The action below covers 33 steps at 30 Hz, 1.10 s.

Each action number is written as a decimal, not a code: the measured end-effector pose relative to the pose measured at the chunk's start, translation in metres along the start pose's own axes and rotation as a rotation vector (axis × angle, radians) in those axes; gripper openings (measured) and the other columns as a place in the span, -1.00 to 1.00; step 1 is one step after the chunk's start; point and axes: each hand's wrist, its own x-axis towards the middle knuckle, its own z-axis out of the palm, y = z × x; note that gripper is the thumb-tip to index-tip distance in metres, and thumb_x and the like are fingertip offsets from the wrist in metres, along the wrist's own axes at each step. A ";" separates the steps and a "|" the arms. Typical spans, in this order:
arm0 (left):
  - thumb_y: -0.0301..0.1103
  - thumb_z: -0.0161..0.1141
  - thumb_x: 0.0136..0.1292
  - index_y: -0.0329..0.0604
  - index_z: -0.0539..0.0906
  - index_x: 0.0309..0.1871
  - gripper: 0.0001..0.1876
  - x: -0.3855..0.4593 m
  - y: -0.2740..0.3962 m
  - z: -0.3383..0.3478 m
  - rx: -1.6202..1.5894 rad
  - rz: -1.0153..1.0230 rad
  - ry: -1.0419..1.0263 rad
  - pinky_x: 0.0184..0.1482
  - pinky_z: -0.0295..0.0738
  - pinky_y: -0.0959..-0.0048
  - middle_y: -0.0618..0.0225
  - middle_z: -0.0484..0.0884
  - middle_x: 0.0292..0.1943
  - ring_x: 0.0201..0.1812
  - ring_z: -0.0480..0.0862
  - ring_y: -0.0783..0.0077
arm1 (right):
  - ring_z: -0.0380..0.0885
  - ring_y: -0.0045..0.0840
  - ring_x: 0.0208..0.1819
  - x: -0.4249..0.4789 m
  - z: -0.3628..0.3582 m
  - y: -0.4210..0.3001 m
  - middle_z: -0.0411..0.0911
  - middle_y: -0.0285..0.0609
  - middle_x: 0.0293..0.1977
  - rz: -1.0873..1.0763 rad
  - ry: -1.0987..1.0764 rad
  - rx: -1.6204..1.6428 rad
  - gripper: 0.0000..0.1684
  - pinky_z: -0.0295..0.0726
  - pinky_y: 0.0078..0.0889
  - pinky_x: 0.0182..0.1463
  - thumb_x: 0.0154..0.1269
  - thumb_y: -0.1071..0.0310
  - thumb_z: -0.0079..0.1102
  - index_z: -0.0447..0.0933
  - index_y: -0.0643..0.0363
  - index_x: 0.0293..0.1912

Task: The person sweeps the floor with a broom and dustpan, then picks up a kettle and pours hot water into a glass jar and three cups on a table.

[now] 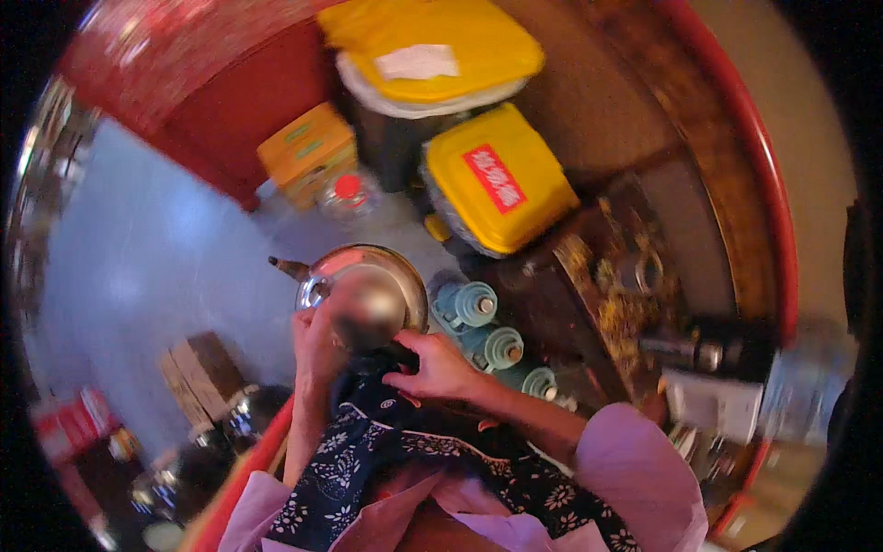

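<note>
A shiny round metal vessel (pixel 414 293), seemingly a kettle, is in front of my body. A short spout-like part with a dark tip (pixel 288 267) sticks out at its upper left. My left hand (pixel 317 348) grips it at the left side, by a small bright metal part (pixel 314 292). My right hand (pixel 438 366) is at its near right rim, with the thumb and fingers around a dark part that looks like a handle. The middle of the vessel is blurred. Below both hands lies a dark apron (pixel 338 448) with white flowers.
Three teal thermos flasks (pixel 474 303) stand right of the vessel. Ahead are a yellow-lidded bin (pixel 531 179) bearing writing, a larger yellow-lidded bin (pixel 483 41), a cardboard box (pixel 307 148) and a red-capped clear bottle (pixel 348 188). A wooden block or box (pixel 200 376) stands left.
</note>
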 end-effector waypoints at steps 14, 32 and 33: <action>-0.37 0.18 0.11 -0.33 0.63 -0.35 -0.82 0.050 0.093 0.124 0.479 0.241 -1.307 -0.14 0.42 0.56 0.29 0.56 -0.15 -0.12 0.51 0.54 | 0.47 -0.59 -0.65 -0.091 -0.021 -0.071 0.47 -0.11 -0.68 0.243 1.026 0.089 -0.59 0.44 -0.48 -0.55 -0.14 0.16 0.47 0.57 0.26 -0.36; -0.23 0.28 0.10 -0.34 0.56 -0.19 -0.66 -0.038 0.079 0.332 -0.026 -0.324 -1.859 -0.52 0.17 0.62 0.51 0.44 -0.55 -0.51 0.34 0.75 | 0.16 -0.85 -0.69 -0.217 -0.082 -0.137 0.28 -0.49 -0.71 0.747 1.560 0.304 -0.77 0.08 -0.71 -0.64 0.22 0.28 0.09 0.45 0.25 -0.45; -0.28 0.28 0.11 -0.36 0.53 -0.13 -0.65 -0.042 0.078 0.341 -0.015 -0.420 -1.919 -0.45 0.26 0.66 0.46 0.50 -0.47 -0.43 0.42 0.73 | 0.10 -0.87 -0.79 -0.220 -0.082 -0.138 0.24 -0.47 -0.77 0.744 1.587 0.269 -0.73 0.01 -0.72 -0.72 0.27 0.24 0.02 0.44 0.26 -0.41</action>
